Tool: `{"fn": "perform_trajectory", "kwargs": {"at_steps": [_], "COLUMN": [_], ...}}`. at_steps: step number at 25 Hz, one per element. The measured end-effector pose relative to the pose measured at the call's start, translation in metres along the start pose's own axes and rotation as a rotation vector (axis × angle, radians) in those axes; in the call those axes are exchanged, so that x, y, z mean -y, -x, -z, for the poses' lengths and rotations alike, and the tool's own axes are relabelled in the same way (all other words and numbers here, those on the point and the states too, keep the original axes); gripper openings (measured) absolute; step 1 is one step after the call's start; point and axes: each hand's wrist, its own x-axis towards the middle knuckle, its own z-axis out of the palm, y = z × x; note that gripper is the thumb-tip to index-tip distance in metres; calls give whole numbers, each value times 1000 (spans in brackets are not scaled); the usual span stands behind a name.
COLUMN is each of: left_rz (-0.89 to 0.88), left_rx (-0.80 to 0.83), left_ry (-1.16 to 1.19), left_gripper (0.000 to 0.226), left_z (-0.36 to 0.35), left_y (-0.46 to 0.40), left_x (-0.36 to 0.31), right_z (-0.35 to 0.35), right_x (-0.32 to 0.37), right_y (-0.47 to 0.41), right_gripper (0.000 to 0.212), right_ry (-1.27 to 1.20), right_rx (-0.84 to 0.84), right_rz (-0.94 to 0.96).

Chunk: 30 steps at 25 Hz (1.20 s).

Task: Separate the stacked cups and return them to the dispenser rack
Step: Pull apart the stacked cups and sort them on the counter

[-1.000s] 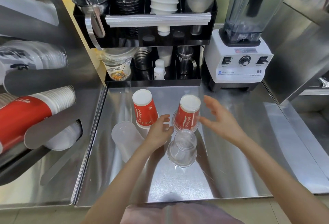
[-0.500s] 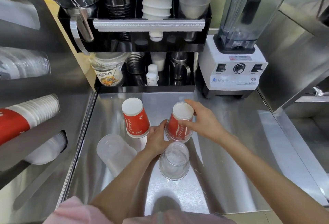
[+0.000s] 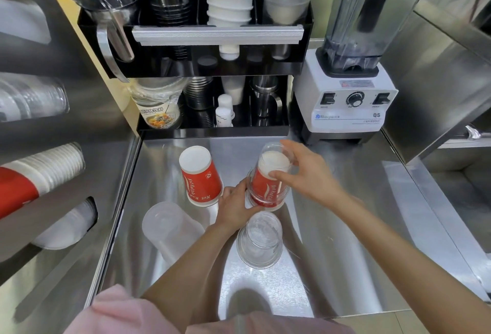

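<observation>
The right hand (image 3: 305, 174) has closed its grip on a clear cup (image 3: 276, 153) that now rides up off the upside-down red cup (image 3: 267, 187), where half a second ago the fingers only lay on the red cup's white base. The left hand (image 3: 236, 205) still pinches that red cup's lower rim, holding it down on the steel surface (image 3: 345, 227). Left of the red cup stands a second inverted red cup (image 3: 200, 175), nearly touching the left hand. Nearer the person, another clear cup (image 3: 260, 240) lies just beside it; a frosted cup (image 3: 170, 227) lies further left. Bare surface spreads to its right, up to the blender (image 3: 345, 102). The dispenser rack (image 3: 39, 174) flanks the surface's left edge.
</observation>
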Motion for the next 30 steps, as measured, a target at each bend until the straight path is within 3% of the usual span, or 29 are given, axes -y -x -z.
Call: {"fn": "perform_trajectory", "kwargs": {"at_steps": [6, 10, 16, 20, 30], "left_rz": [-44, -28, -265, -414, -236], "left_rx": [85, -36, -158, -169, -108], "left_ry": [111, 309, 316, 255, 205], "left_gripper": [80, 78, 83, 66, 57], "left_z": [10, 30, 72, 76, 31], "left_y": [3, 19, 72, 90, 106], "left_x": [-4, -19, -57, -73, -30], "right_z": [31, 47, 57, 46, -11], "right_x": [19, 36, 57, 60, 27], "right_y": [5, 19, 52, 72, 90], "right_gripper": [73, 72, 73, 74, 65], "right_ry": [-18, -50, -37, -18, -54], "right_rx": [-68, -126, -103, -7, 112], "right_rz": [78, 123, 193, 205, 131]}}
